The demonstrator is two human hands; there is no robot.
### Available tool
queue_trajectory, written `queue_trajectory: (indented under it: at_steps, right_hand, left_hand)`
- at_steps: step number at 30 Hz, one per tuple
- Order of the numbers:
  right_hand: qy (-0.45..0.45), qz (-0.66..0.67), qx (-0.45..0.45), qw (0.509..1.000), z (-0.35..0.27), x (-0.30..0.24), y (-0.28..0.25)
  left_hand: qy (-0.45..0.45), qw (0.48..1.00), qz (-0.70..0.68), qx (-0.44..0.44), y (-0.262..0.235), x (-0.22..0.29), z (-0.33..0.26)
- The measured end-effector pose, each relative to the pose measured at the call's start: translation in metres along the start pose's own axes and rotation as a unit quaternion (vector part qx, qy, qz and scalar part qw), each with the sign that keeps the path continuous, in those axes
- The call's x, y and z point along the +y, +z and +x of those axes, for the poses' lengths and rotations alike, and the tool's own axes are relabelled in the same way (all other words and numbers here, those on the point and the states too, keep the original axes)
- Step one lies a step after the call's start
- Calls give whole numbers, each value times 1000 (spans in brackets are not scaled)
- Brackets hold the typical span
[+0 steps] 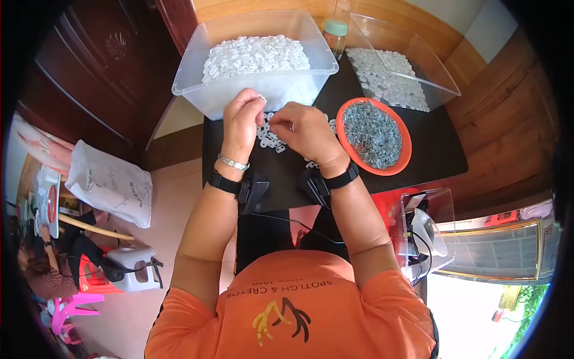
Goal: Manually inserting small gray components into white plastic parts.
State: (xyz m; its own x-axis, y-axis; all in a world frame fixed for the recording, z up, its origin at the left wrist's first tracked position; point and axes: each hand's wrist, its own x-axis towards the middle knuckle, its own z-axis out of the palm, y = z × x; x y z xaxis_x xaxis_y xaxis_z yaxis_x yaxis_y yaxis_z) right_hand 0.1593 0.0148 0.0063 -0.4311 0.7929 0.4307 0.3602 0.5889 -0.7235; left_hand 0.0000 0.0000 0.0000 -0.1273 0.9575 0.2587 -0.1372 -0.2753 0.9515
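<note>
My left hand (242,119) is closed in a pinch, with a small white plastic piece (262,98) showing at its fingertips. Facing it, my right hand (310,133) has thumb and fingers drawn together; whatever it may hold is too small to make out. The two hands are apart, above a loose pile of small white pieces with holes (272,142) on the dark table (287,173). Beside my right hand stands an orange bowl (406,146) full of small grey metal parts (373,134). Each wrist wears a black strap with a device.
A big translucent bin (257,81) of white pieces stands behind my hands. Farther right are a jar with a green lid (335,27) and a clear bin (442,81) of whitish pieces. A white sack (110,182), stools (134,263) and another person (51,269) are at left.
</note>
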Motion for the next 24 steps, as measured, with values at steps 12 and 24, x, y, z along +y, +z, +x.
queue_trajectory:
  at_steps: [12,24]
  right_hand:
    - [11,-33,53,998,-1,-12,-4]
    - [13,-328,71,942,-37,-5,-118]
  left_hand:
    - [30,997,-27,67,1,-3,2]
    - [50,997,-30,43,1,0,0]
